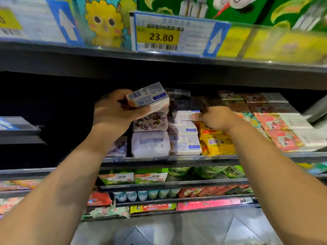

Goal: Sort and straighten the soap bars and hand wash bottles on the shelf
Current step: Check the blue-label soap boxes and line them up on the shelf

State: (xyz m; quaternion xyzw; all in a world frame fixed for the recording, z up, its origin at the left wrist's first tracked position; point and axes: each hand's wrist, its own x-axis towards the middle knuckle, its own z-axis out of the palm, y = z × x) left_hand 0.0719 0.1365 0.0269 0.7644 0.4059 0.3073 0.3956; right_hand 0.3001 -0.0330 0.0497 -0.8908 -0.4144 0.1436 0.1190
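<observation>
L: your left hand grips a white soap bar, held above the purple-wrapped stack | R: your right hand pinches a white soap pack on the shelf

Soap stack is sitting on the shelf. Left hand is holding a soap box up-left of it; right hand is pinching its top bar; wrapped packs are lying just right.

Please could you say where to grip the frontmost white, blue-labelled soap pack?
Probably its front end, from the front and above: the white rectangular soap pack lies flat, wedged between the pale lilac wrapped pack and yellow packs, leaving only top and front free.
</observation>
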